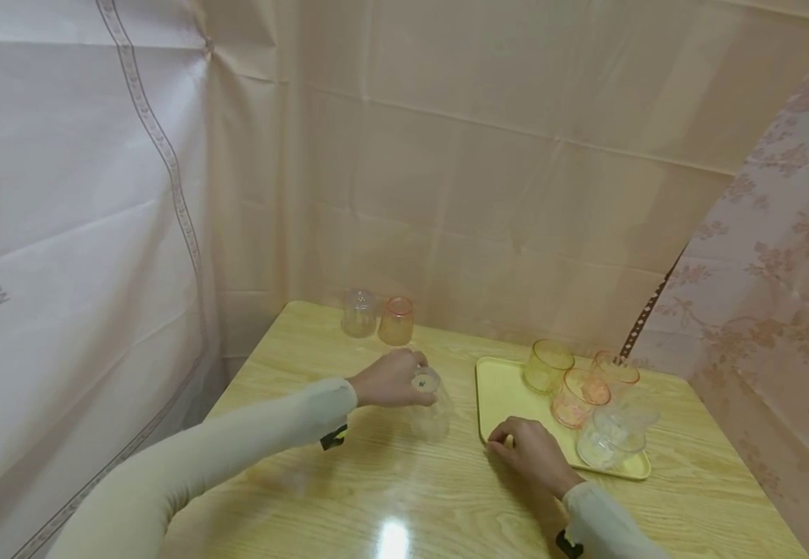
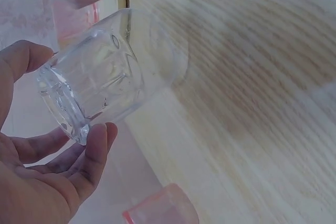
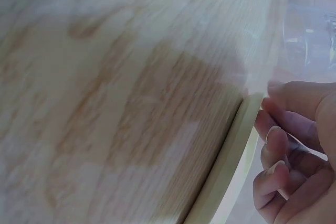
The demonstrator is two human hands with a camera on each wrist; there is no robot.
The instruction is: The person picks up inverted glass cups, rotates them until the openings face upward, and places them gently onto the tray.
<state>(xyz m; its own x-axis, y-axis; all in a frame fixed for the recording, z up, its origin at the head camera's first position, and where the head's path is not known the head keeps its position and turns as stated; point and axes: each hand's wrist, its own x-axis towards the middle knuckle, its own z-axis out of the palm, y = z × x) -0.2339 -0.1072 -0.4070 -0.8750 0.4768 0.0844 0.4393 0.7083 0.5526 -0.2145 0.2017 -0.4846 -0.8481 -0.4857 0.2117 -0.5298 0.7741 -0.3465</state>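
Note:
My left hand (image 1: pixel 394 379) grips a clear glass cup (image 2: pixel 100 72) by its base, thumb on one side and fingers on the other. The cup is upside down, its mouth towards the wooden table (image 1: pixel 348 481), left of the yellow tray (image 1: pixel 498 388). At the tray's near left corner is my right hand (image 1: pixel 529 450), its fingers loosely curled and its fingertips (image 3: pixel 275 135) right at the tray's rim. Nothing shows held in that hand.
On the tray stand a yellow cup (image 1: pixel 548 366), an orange-pink cup (image 1: pixel 579 400) with another orange cup (image 1: pixel 617 373) beside it, and clear glassware (image 1: pixel 607 442) at the near right. A clear cup (image 1: pixel 359 314) and an orange cup (image 1: pixel 396 322) stand at the table's back left. Cloth curtains (image 1: pixel 488 194) enclose the table.

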